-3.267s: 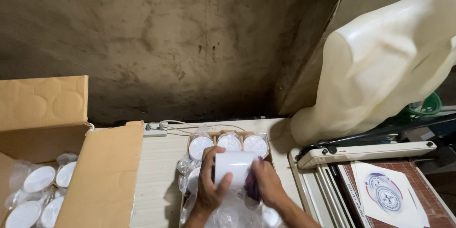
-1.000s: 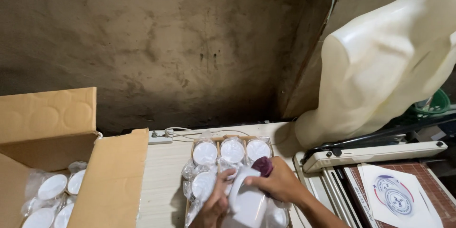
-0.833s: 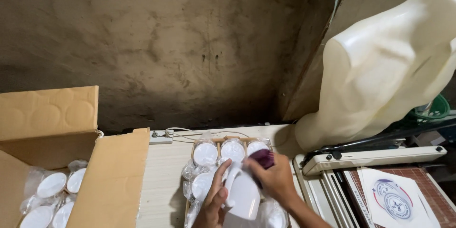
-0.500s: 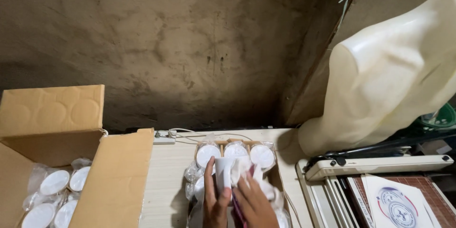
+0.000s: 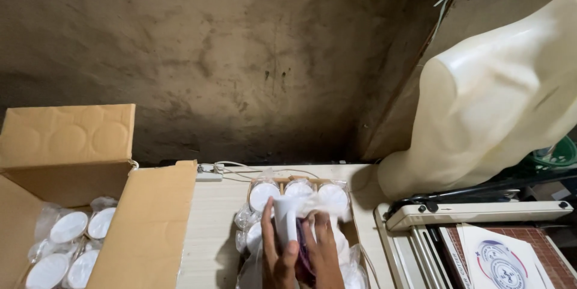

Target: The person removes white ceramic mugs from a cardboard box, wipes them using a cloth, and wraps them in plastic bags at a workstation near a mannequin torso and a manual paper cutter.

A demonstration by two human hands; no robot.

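At the bottom centre of the head view, my left hand (image 5: 277, 255) and my right hand (image 5: 321, 254) together grip a white cup (image 5: 287, 217) held upright above a plastic-wrapped pack of white cups (image 5: 299, 193). A purple cloth (image 5: 303, 250) shows between my palms, against the cup's side. The pack lies on a pale wooden table (image 5: 213, 217), its round white bottoms facing up. The lower parts of both hands are cut off by the frame edge.
An open cardboard box (image 5: 72, 162) at the left holds more bagged white cups (image 5: 69, 227). A cream mannequin torso (image 5: 499, 96) leans at the right above a paper cutter (image 5: 481, 214) with round printed sheets (image 5: 499, 259). A white power strip (image 5: 209, 175) lies by the rough wall.
The cup has been turned upright and raised between both hands. My right hand slid down from the cup's far side to its near side. The view has shifted slightly.
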